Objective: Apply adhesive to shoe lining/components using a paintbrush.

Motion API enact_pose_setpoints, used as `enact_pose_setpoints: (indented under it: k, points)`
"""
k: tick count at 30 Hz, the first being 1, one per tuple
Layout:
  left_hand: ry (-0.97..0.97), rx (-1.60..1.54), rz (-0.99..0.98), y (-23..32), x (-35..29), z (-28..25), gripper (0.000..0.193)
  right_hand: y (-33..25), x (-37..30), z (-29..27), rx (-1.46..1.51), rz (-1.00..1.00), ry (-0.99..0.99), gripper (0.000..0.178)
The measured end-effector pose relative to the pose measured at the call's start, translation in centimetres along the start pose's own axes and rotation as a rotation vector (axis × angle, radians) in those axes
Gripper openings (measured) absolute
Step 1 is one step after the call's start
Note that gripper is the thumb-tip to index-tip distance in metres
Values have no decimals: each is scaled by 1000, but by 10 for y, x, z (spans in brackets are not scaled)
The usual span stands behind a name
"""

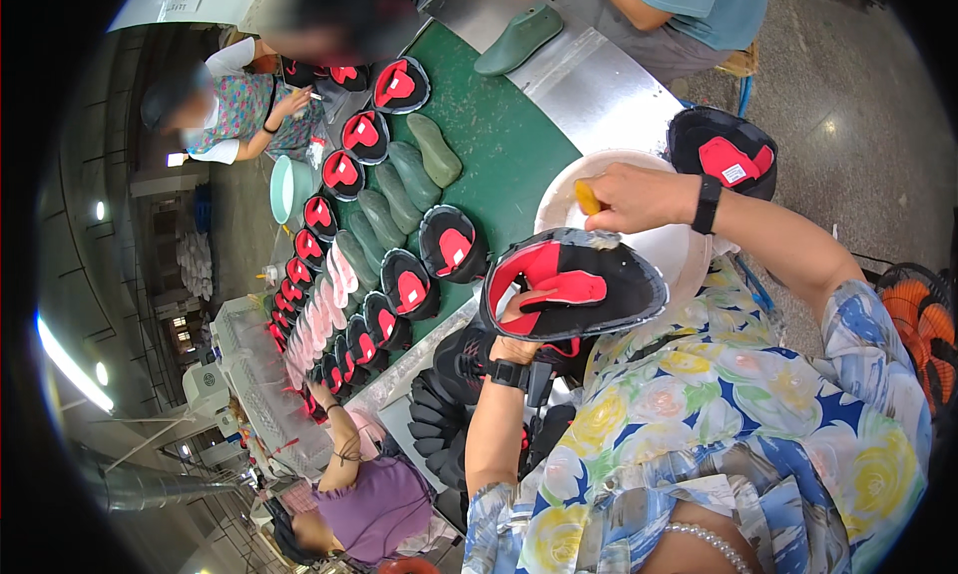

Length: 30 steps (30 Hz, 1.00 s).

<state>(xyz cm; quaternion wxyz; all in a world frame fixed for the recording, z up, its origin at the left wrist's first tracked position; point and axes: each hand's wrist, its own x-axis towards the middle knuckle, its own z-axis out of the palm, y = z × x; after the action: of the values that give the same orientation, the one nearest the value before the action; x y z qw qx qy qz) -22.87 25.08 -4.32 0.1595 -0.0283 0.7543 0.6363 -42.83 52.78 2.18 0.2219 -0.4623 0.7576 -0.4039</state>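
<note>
The right hand is clenched around a yellow-handled brush; its pale bristles meet the upper edge of a black, oval shoe upper with a bright red lining. The left hand grasps this upper at its left end, fingers inside the opening against the red lining. The upper is held tilted in front of the person's body, opening uppermost, with a greyish edge all round. A black wristwatch sits on the left wrist and a black band on the right.

Directly behind the held upper stands a round, whitish basin, partly covered by the right hand and the upper. Just beside the basin, on its far right side, is a second black upper with a red lining.

Outward from there, the green tabletop carries rows of similar black-and-red uppers, dark green shoe lasts between them, and pale pink, sole-shaped pieces farther left. A single green last lies on the bare metal surface adjoining the green area.

Three co-workers are positioned around: one in a patterned top, one in purple, one in light blue.
</note>
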Motion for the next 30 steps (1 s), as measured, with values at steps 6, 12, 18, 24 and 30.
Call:
enact_pose_setpoints:
  k: [6,12,18,24,30]
  points:
    - [199,-130,-227,78,17,13,28,-11,3,6,130,-377,421,24]
    - [191,113,143,44,-4,-7,33,4,-16,-7,-36,-4,53,22]
    - [380,-324,-326,67,15,8,34,1,-5,9,21,-280,415,25]
    - [627,-602,-14,35,16,1,41,3,-30,-3,-27,35,269,19]
    - [661,-178,-21,-9,16,-25,39,-45,-38,53,310,-122,322,17]
